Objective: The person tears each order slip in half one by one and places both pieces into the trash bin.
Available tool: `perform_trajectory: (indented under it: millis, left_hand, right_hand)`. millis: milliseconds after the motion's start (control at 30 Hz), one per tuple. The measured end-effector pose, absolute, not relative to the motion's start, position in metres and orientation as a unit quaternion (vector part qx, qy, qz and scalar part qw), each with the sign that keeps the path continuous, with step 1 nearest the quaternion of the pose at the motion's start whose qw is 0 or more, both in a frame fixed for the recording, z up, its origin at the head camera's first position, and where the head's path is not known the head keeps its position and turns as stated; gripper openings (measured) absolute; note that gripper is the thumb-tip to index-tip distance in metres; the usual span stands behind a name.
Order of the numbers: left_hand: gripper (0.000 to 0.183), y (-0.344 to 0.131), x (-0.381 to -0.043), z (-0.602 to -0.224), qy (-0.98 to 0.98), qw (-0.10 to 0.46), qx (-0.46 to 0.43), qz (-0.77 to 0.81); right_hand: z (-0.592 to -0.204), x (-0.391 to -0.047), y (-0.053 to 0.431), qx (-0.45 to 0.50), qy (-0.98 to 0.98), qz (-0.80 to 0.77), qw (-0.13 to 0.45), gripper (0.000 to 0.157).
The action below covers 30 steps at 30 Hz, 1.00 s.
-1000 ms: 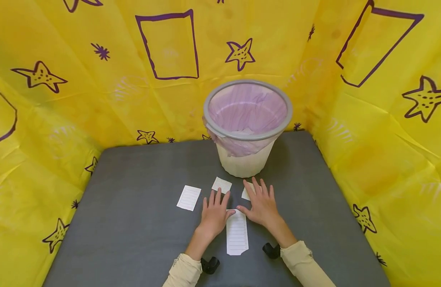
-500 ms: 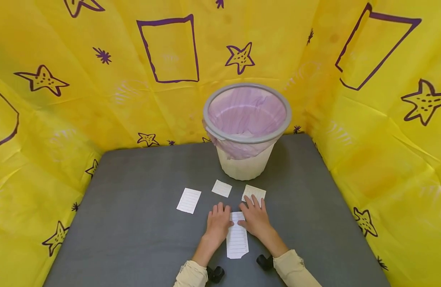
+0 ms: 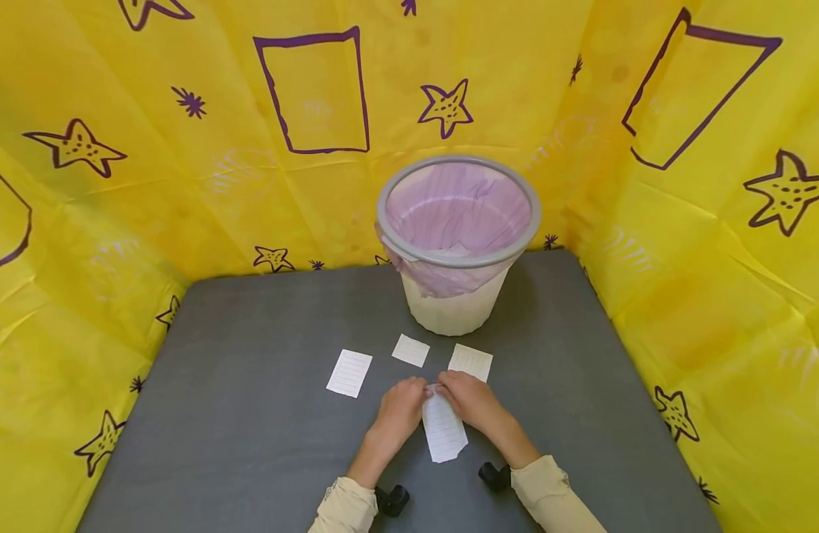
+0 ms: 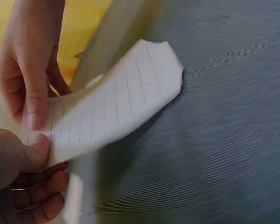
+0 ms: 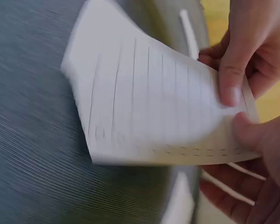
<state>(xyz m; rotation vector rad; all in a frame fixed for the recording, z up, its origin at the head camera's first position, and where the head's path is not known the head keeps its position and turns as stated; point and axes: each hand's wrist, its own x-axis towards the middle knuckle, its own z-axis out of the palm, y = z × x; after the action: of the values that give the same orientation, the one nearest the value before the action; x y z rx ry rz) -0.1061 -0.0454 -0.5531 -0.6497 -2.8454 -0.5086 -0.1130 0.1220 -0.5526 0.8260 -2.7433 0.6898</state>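
A strip of white lined paper [image 3: 445, 431] with cut corners at its near end is held at its far end by both hands. My left hand [image 3: 400, 407] pinches one side, thumb on top and fingers curled beneath, as the left wrist view shows. On the other side my right hand [image 3: 475, 403] does the same, the thumbs close together on the paper [image 5: 154, 102]. The strip slopes over the grey table, its near end lifted in the wrist views. Just beyond the right hand lies a small lined paper piece [image 3: 472, 360], partly covered by it.
A smaller paper piece [image 3: 410, 350] and a lined paper piece [image 3: 349, 373] lie to the left. Behind them stands a waste bin [image 3: 449, 314] with a grey rim and a pink liner. Yellow patterned cloth [image 3: 216, 185] surrounds the grey table [image 3: 249, 444].
Both hands went from lying spread beside the flat strip to pinching its far end. The strip has come up off the table and tilted. The other paper pieces stayed put.
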Motion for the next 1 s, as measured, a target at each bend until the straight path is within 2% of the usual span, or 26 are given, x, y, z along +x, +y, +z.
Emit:
perform_trajectory:
  millis: [133, 367, 567, 733, 867, 1000]
  left_hand:
    - [0.021, -0.047, -0.116, -0.529, -0.957, 0.098, -0.228, -0.151]
    - [0.024, -0.051, -0.131, -0.487, -0.942, 0.139, -0.281, -0.119]
    - [0.016, -0.049, -0.137, -0.469, -0.916, 0.236, -0.303, -0.113]
    - [0.010, -0.042, -0.133, -0.477, -0.891, 0.312, -0.298, -0.144]
    - [0.008, -0.040, -0.130, -0.482, -0.883, 0.323, -0.284, -0.187]
    - [0.005, -0.043, -0.133, -0.477, -0.885, 0.300, -0.278, -0.221]
  right_hand:
    - [-0.530, -0.123, 0.123, 0.262, -0.930, 0.244, 0.087, 0.010]
    - [-0.496, -0.134, 0.122, 0.271, -0.916, 0.275, 0.114, 0.008]
    - [-0.476, -0.142, 0.124, 0.283, -0.877, 0.367, 0.127, 0.010]
    - [-0.475, -0.143, 0.130, 0.221, -0.834, 0.496, 0.093, 0.015]
    - [-0.476, -0.142, 0.133, 0.184, -0.834, 0.513, 0.089, 0.017]
    - [-0.477, -0.146, 0.133, 0.199, -0.841, 0.494, 0.100, 0.016]
